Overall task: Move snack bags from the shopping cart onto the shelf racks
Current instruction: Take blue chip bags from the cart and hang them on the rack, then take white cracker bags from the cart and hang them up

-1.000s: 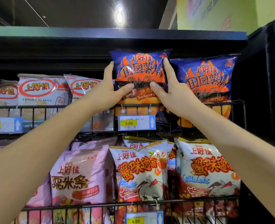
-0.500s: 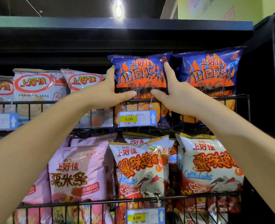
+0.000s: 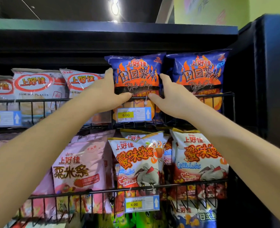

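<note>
A blue and orange potato chip bag (image 3: 136,74) stands upright in the top wire rack (image 3: 214,96), its lower part behind the rack's front rail. My left hand (image 3: 106,92) holds its left edge, fingers up along the side and thumb across the front. My right hand (image 3: 170,94) holds the right edge the same way. A second identical blue bag (image 3: 200,76) stands just to the right in the same rack. The shopping cart is out of view.
White shrimp flake bags (image 3: 37,84) fill the top rack's left part. The lower rack (image 3: 103,192) holds pink strawberry bags (image 3: 80,168) and white crab-flavour bags (image 3: 140,162). A black side panel (image 3: 274,79) closes the shelf on the right. Price tags (image 3: 133,114) hang on the rails.
Both hands have lowered the blue bag into the top rack, from above the rail to standing behind it. The thumbs now sit at rail height.
</note>
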The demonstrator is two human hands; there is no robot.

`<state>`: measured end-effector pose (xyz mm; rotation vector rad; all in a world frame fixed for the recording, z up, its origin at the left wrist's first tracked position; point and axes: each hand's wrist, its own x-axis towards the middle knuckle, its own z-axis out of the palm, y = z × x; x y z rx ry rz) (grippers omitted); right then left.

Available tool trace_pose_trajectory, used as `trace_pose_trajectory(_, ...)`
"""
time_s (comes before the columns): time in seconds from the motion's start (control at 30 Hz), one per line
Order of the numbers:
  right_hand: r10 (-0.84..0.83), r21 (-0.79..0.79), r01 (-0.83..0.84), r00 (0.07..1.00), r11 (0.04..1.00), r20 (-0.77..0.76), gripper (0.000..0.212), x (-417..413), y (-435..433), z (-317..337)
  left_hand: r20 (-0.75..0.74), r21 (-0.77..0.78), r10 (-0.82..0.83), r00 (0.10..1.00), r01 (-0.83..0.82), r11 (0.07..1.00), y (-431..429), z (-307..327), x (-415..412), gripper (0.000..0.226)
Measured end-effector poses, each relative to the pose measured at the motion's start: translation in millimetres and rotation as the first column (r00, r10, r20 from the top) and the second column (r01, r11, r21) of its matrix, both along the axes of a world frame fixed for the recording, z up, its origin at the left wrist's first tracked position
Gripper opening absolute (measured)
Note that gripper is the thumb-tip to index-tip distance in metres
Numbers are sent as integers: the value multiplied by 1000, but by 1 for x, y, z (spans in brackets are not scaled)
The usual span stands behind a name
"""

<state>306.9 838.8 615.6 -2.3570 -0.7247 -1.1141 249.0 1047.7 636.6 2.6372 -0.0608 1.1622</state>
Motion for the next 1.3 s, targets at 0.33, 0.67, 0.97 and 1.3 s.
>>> trace_pose_trajectory(0.33,-71,-175,96,987,980,146,80,-55,-21,-42,194,261,-89,977,36,965,-34,-67,-36,87)
trace_pose_trajectory(0.67,-405,-307,405,912,861,66,61,-84,-66,-140,99,502,-142,985,74,862,-69,-156,-26,68)
trace_pose_trajectory(0.97,-610,-298,541,756,787,-238,66,-150,-142,-276,-218,435,-512,831,552,711,-149,-286,-7,66)
trace_pose_trajectory(1.3,-700,-246,692,508,679,-502,60,-271,-258,-354,-381,353,-674,633,773,527,-293,-355,-74,60)
